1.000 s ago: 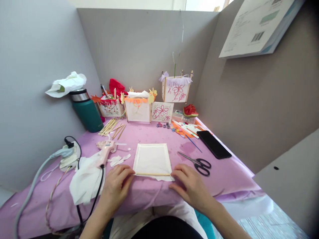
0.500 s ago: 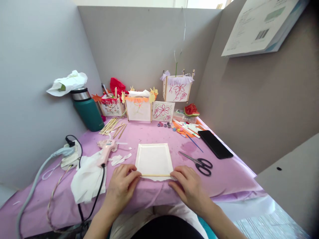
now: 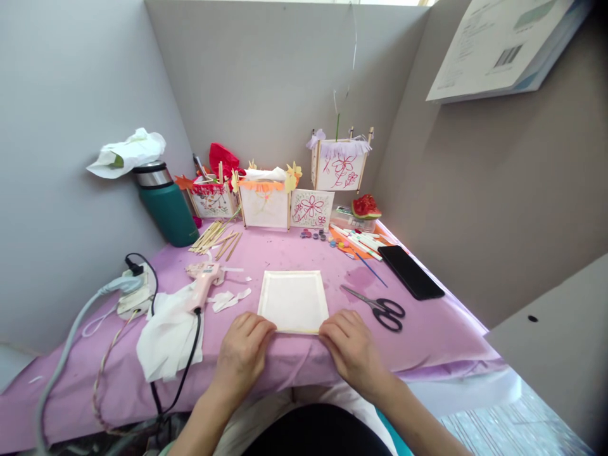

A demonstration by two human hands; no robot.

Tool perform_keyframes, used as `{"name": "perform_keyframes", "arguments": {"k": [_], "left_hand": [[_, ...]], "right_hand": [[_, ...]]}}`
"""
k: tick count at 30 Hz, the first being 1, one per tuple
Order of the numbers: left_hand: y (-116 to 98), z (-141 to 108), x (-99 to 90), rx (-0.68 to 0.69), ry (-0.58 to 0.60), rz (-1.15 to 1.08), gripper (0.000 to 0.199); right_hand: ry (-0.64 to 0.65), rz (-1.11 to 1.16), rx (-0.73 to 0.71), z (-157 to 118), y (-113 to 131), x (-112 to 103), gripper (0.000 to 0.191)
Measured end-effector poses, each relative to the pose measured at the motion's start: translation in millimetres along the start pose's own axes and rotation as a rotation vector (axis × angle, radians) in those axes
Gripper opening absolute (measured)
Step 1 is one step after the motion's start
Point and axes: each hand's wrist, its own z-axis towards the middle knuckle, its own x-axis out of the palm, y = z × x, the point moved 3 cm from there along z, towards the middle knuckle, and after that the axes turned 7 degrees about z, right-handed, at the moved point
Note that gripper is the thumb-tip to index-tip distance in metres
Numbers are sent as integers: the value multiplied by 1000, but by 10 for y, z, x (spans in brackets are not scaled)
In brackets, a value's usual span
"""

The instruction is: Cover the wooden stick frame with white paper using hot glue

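Two hands, my left (image 3: 246,348) and right (image 3: 350,345), pinch the near corners of the white square frame (image 3: 293,301) on the purple cloth (image 3: 304,364); the bottle's (image 3: 166,209) small lettering is too small to read.

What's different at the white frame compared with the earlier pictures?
The left hand has moved right along the near edge of the white frame. The loose strip below that edge no longer shows and seems folded up. The right hand stays at its corner; scissors, glue gun and phone are unmoved.
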Motion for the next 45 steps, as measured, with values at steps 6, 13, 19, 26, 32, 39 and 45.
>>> {"name": "perform_keyframes", "arguments": {"k": [6,13,19,26,32,39,45], "left_hand": [[43,-1,-42,-41,25,-51,12],[157,-92,-181,-100,-12,72,8],[142,-46,-162,-91,65,42,10],[129,105,-78,-275,122,123,13],[112,171,-52,-316,143,142,13],[491,271,-414,-443,75,445,19],[944,387,-560,-660,168,738,32]], "right_hand": [[-27,89,40,-41,-21,-120,15],[-62,-5,71,-255,-108,-201,20],[1,24,84,-95,-55,-186,9],[42,62,354,59,-147,-146,11],[103,177,459,98,-206,-199,13],[16,267,508,9,-365,-193,30],[50,243,488,-5,-415,-131,26]]}}
